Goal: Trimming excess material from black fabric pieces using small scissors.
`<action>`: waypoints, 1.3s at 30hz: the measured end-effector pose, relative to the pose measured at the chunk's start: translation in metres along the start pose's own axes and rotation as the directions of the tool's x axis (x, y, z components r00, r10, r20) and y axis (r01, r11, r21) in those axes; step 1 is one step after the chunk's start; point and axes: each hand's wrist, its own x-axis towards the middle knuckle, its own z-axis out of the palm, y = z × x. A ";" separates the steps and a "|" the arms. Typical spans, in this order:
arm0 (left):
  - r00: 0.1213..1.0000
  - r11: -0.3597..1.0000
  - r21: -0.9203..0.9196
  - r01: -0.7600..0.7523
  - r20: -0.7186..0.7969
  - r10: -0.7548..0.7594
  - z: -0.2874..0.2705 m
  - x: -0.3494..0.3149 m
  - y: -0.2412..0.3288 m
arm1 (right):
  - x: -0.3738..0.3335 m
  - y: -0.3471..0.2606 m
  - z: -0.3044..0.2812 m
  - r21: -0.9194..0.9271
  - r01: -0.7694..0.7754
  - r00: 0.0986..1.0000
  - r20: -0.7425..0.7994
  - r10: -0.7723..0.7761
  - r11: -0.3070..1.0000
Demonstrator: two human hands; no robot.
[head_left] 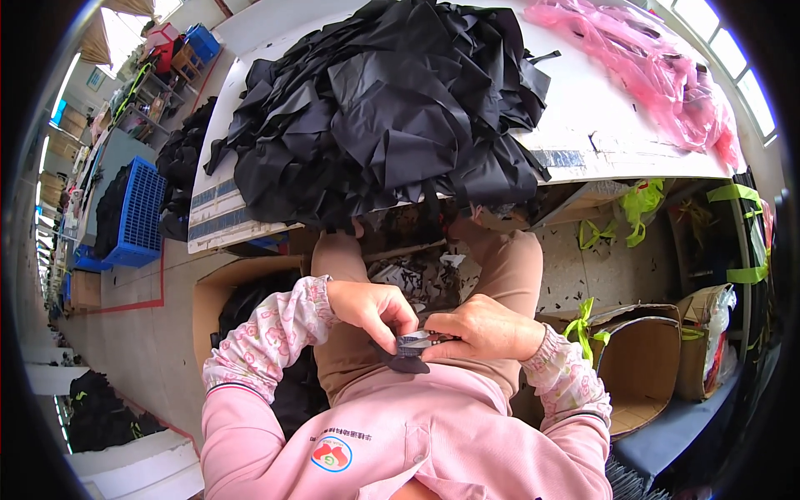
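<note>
Over my lap, my left hand (377, 312) is closed in a pinch on a small piece of black fabric (407, 364). My right hand (487, 328) is closed around a pair of small metal thread snips (425, 339), its blades pointing left against the fabric by my left fingertips. How far the blades are apart is too small to make out. The two hands are close together, a little apart at the fingers. In front of them, a big heap of black fabric pieces (400, 108) covers much of the white table (575, 100) and hangs over its near edge.
Pink plastic sheeting (642, 58) lies on the table's far right. An open cardboard box (637, 367) stands at my right and another cardboard box (218, 292) with black material at my left. Blue crates (137, 212) are farther left. Dark scraps litter the floor (550, 258) under the table.
</note>
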 end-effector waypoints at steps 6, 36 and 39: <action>1.000 1.000 -0.007 0.010 0.006 -0.010 0.000 0.001 0.000 | -0.004 0.004 0.002 0.001 0.011 1.000 -0.016 -0.011 1.000; 0.498 0.862 0.122 -0.492 -0.772 0.394 0.039 0.015 -0.014 | -0.003 -0.004 0.030 -0.226 -0.270 0.843 -0.526 0.115 0.936; 0.508 0.867 0.138 -0.479 -0.761 0.402 0.039 0.013 -0.015 | -0.003 -0.005 0.027 -0.144 -0.277 0.847 -0.503 0.170 0.950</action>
